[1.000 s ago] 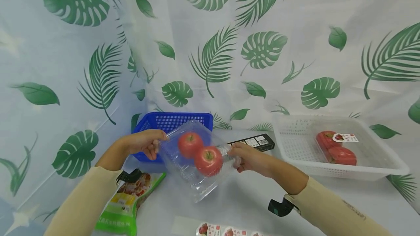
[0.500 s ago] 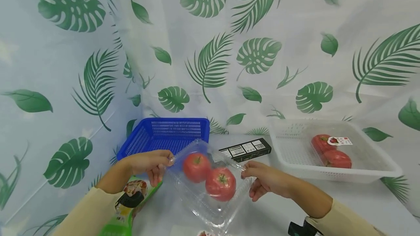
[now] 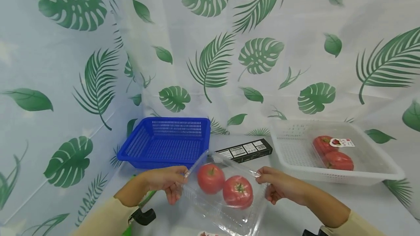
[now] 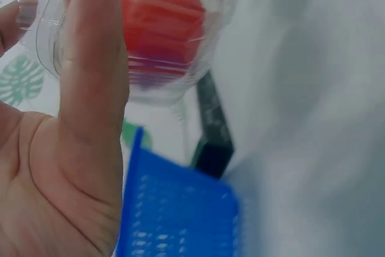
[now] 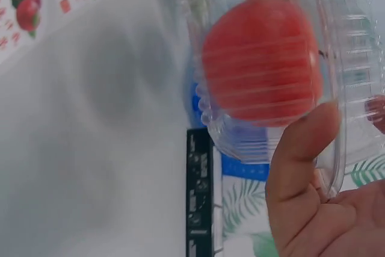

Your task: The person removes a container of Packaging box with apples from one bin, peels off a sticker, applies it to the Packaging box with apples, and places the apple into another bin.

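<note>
The left hand [image 3: 165,181] and right hand [image 3: 279,187] reach forward at matching height, each pinching one end of a clear plastic box [image 3: 223,196] held tilted above the table [image 3: 344,207], thumbs on its rim. Between the two grips lie two tomatoes [image 3: 210,177] inside the box. Beyond the left grip stands one blue basket [image 3: 164,143], beyond the box one black carton [image 3: 246,149], and past the right grip one white basket [image 3: 334,152] holding another packed pair of tomatoes [image 3: 333,154].

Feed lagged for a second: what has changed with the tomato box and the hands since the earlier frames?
Both hands, left hand and right hand, have carried the clear clamshell box with two tomatoes down and rightward, toward the person. Both keep their grip on its edges. Blue basket, black box and white basket stayed put.
</note>
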The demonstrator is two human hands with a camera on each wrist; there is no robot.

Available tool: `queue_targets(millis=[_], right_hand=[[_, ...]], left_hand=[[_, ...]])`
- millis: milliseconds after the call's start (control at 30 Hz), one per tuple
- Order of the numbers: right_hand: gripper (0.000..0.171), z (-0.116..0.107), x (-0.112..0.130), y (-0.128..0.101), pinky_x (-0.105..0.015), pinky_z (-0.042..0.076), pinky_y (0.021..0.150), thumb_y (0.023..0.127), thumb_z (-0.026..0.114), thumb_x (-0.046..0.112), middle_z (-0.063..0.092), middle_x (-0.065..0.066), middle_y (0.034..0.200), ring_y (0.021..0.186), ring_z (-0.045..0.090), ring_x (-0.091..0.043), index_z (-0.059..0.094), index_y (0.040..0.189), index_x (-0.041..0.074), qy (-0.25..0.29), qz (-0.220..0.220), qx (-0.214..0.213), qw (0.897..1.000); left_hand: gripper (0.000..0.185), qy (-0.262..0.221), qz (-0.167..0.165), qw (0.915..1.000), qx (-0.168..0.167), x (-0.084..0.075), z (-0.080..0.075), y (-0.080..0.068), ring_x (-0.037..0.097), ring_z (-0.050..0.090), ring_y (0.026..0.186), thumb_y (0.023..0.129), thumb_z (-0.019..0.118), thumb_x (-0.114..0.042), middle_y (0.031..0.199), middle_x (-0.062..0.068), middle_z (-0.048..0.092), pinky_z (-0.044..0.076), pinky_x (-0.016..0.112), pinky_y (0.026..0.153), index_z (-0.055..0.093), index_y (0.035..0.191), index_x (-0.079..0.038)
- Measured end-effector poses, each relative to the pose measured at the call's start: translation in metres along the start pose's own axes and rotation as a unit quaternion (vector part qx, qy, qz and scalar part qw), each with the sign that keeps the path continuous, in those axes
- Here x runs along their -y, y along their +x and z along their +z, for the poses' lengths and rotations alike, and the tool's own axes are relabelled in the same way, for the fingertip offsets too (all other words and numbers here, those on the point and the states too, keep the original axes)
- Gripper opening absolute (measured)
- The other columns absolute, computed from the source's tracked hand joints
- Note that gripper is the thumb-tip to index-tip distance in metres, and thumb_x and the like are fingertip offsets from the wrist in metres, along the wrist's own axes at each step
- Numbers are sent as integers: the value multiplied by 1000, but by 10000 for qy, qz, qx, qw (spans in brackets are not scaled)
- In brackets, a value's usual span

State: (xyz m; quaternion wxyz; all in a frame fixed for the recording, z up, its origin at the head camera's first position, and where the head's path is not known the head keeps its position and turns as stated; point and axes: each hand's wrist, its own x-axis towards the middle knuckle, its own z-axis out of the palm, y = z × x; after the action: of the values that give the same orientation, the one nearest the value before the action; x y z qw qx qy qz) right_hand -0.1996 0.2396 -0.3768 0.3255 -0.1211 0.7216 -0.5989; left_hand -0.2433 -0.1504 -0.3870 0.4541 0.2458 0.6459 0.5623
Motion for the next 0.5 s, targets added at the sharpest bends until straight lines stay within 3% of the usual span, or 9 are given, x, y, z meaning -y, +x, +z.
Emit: queue_targets(millis=[200,500], right_hand=[[48,-10,-10,-5,-26,39,53,91,48,31,47,-8,75,60,46,-16,30,123,0,-99,-18,-323,9994],[56,-22,-23,-7,-29,39,56,91,49,33,46,-13,85,65,44,-19,24,131,3,-133,216,-580,9980]], left_hand=[[28,-393,-127,9991,-85,11,18,12,23,63,60,90,51,-26,72,13,62,52,42,58,36,103,-6],[36,-339,-71,9989,-330,36,34,27,25,63,63,84,61,-25,77,16,64,52,43,60,40,102,-2]])
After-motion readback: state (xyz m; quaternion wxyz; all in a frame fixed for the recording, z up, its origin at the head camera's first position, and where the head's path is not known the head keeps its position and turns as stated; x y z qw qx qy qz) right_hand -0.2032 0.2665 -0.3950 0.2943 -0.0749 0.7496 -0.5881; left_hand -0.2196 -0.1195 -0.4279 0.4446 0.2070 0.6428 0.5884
